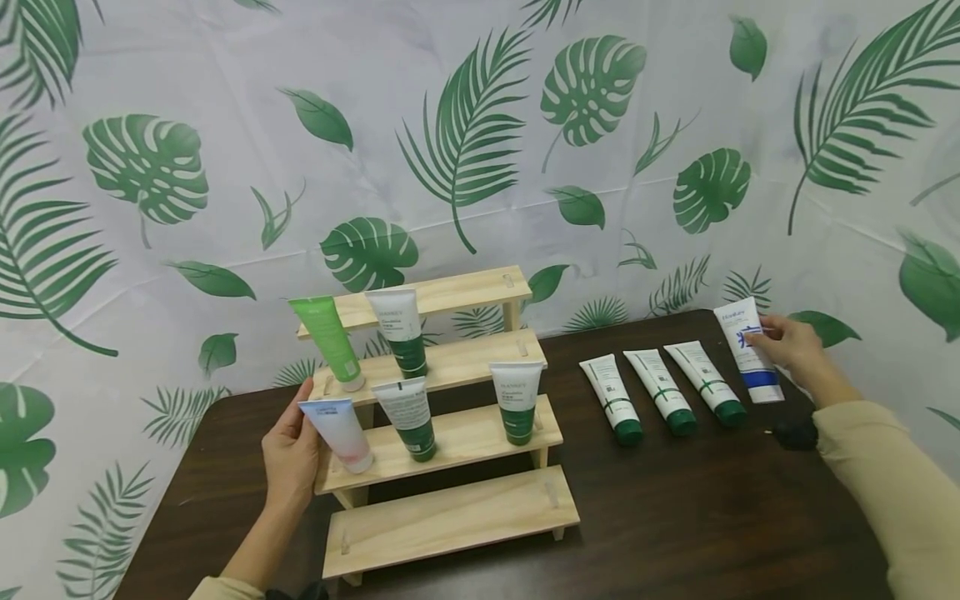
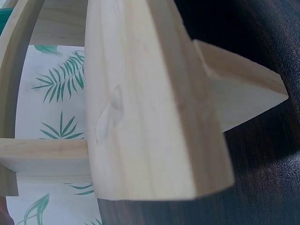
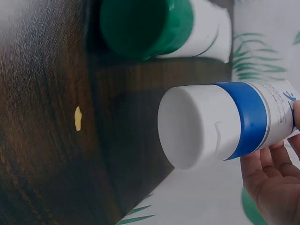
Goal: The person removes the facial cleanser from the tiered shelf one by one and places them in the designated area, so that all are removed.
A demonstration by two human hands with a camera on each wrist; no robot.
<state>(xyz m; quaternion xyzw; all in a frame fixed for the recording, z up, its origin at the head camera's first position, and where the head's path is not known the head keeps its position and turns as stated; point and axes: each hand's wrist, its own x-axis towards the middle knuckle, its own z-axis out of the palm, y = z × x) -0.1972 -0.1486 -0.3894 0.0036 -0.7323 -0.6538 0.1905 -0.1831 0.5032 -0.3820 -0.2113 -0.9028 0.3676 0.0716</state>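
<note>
At the right, my right hand (image 1: 798, 354) grips a white squeeze tube (image 1: 738, 337) with a blue band and blue lettering, fingers and thumb about its sides. In the right wrist view the white cap (image 3: 183, 129) points away from the fingers. My left hand (image 1: 288, 450) is at the left end of the stepped wooden stand (image 1: 450, 517), its fingers extended up along the side. Just beside it a blue-and-pink tube (image 1: 341, 437) stands on a step, partly overlapping the hand. The left wrist view shows mostly the stand's bottom step (image 2: 136, 103).
On the stand are a green tube (image 1: 327, 337) and several white-and-green tubes, one (image 1: 517, 400) at the right. Three white tubes with green caps, one of them a middle tube (image 1: 658, 387), lie on the dark table (image 1: 675, 517). A leaf-print cloth (image 1: 480, 125) hangs behind.
</note>
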